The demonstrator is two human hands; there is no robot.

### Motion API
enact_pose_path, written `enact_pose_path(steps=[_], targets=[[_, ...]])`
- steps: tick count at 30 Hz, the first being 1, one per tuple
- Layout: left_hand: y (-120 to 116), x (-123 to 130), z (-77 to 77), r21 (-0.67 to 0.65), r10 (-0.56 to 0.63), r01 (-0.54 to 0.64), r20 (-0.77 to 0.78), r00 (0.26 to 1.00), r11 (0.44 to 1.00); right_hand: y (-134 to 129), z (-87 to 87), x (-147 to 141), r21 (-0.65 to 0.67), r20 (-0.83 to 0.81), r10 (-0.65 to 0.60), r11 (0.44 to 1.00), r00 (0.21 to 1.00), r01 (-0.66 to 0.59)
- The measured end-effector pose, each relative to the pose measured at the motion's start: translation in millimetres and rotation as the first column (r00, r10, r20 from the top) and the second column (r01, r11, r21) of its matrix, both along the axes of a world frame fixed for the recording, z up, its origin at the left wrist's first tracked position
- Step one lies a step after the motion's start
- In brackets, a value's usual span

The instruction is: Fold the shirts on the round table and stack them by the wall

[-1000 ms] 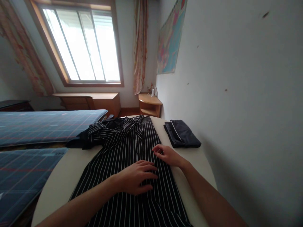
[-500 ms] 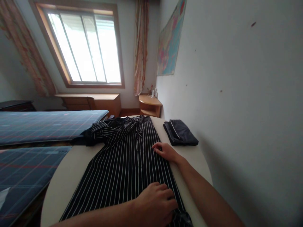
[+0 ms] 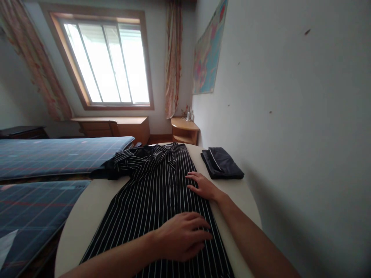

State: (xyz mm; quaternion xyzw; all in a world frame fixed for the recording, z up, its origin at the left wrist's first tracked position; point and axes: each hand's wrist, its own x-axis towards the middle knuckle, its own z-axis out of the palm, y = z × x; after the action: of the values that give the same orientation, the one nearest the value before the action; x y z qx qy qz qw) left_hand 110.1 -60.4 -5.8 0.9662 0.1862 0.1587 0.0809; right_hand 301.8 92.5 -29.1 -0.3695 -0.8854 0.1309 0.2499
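Note:
A black garment with white stripes (image 3: 150,197) lies spread along the round table, its upper end bunched and folded over at the far left. My left hand (image 3: 185,235) reaches across its lower part, fingers apart and pointing right, holding nothing. Farther up, my right hand (image 3: 203,186) rests at the garment's right edge with its fingers spread on the striped cloth. Beyond the right hand sits a folded dark cloth (image 3: 224,164) with a pale line along one fold.
The cream tabletop (image 3: 78,216) has a curved edge, with the wall (image 3: 304,154) close on the right. Blue plaid mattresses (image 3: 58,154) stand at the left. A wooden desk (image 3: 130,125) is under the window, and a corner shelf (image 3: 185,124) stands beyond the table.
My left hand has let go of the garment's near right corner and moved up slightly, fingers opening. That corner now lies flatter. My right hand's fingers have spread out.

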Motion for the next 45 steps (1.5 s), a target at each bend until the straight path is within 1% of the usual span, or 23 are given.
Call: enact_pose_path(steps=[2,3,5,8,12,14,15,16,18,20,21,23,26,29,32,35,38,41,45], targets=[[8.5,-8.0,0.9,-0.059,0.132,-0.135,-0.057,0.99,0.989,-0.8,-1.2,-0.2,-0.022,0.051,0.009,1.0,0.999,-0.008],[10.8,-11.3,1.1,-0.098,0.157,-0.167,-0.1,0.983,0.981,-0.9,-1.2,-0.2,-0.028,0.071,0.012,1.0,0.997,-0.011],[10.5,-15.0,1.5,-0.19,0.141,-0.171,-0.163,0.977,0.967,-0.7,0.6,0.0,-0.018,0.097,0.006,1.0,0.995,-0.004],[-0.2,-11.1,4.5,-0.321,0.051,-0.098,-0.151,0.987,0.942,-0.9,8.1,0.6,0.019,0.133,-0.04,0.999,0.99,0.038],[-15.0,4.1,12.2,-0.452,-0.075,0.018,-0.11,0.991,0.892,-4.1,20.2,2.7,0.014,0.198,-0.161,0.987,0.967,0.162],[-14.5,9.5,16.4,-0.492,-0.116,0.066,-0.07,0.991,0.868,-6.0,23.9,3.7,0.015,0.258,-0.224,0.974,0.94,0.228],[-11.2,10.6,18.0,-0.498,-0.117,0.083,-0.038,0.992,0.863,-6.8,25.0,3.9,0.023,0.29,-0.252,0.966,0.923,0.256],[-6.0,10.4,19.0,-0.487,-0.103,0.088,-0.005,0.995,0.869,-7.3,25.7,3.7,0.034,0.318,-0.276,0.959,0.907,0.28],[9.7,6.4,17.5,-0.406,-0.02,0.033,0.037,0.999,0.913,-7.2,26.5,1.6,0.064,0.349,-0.319,0.946,0.881,0.317],[29.1,-0.6,10.6,-0.271,0.107,-0.093,0.037,0.994,0.958,-5.0,27.7,-3.5,0.101,0.359,-0.359,0.933,0.861,0.346],[38.7,-4.5,5.4,-0.208,0.167,-0.157,0.033,0.985,0.966,-2.8,28.7,-7.3,0.117,0.355,-0.379,0.925,0.854,0.362],[55.1,-11.4,-6.3,-0.134,0.275,-0.265,0.066,0.959,0.955,4.2,31.9,-17.3,0.128,0.331,-0.413,0.91,0.848,0.394],[69.1,-17.1,-20.2,-0.138,0.372,-0.354,0.147,0.916,0.925,22.3,38.5,-36.8,0.1,0.282,-0.452,0.891,0.846,0.442],[73.7,-18.6,-25.8,-0.181,0.397,-0.366,0.183,0.899,0.913,47.1,43.7,-58.8,0.059,0.268,-0.505,0.858,0.82,0.51],[76.3,-18.9,-27.6,-0.22,0.406,-0.364,0.193,0.893,0.905,73.4,44.1,-80.0,0.054,0.286,-0.569,0.813,0.771,0.58],[80.2,-19.5,-30.0,-0.229,0.412,-0.367,0.196,0.89,0.902,96.2,39.4,-97.1,0.068,0.304,-0.629,0.763,0.715,0.643],[84.6,-19.4,-32.4,-0.19,0.396,-0.362,0.184,0.9,0.912,113.1,32.2,-107.8,0.06,0.314,-0.668,0.723,0.675,0.688],[87.4,-18.1,-33.3,-0.119,0.389,-0.374,0.157,0.908,0.92,123.1,25.8,-111.8,0.044,0.305,-0.672,0.718,0.675,0.694],[86.8,-16.5,-30.8,-0.015,0.381,-0.383,0.134,0.915,0.924,126.9,22.5,-111.1,0.04,0.296,-0.661,0.729,0.689,0.683]])
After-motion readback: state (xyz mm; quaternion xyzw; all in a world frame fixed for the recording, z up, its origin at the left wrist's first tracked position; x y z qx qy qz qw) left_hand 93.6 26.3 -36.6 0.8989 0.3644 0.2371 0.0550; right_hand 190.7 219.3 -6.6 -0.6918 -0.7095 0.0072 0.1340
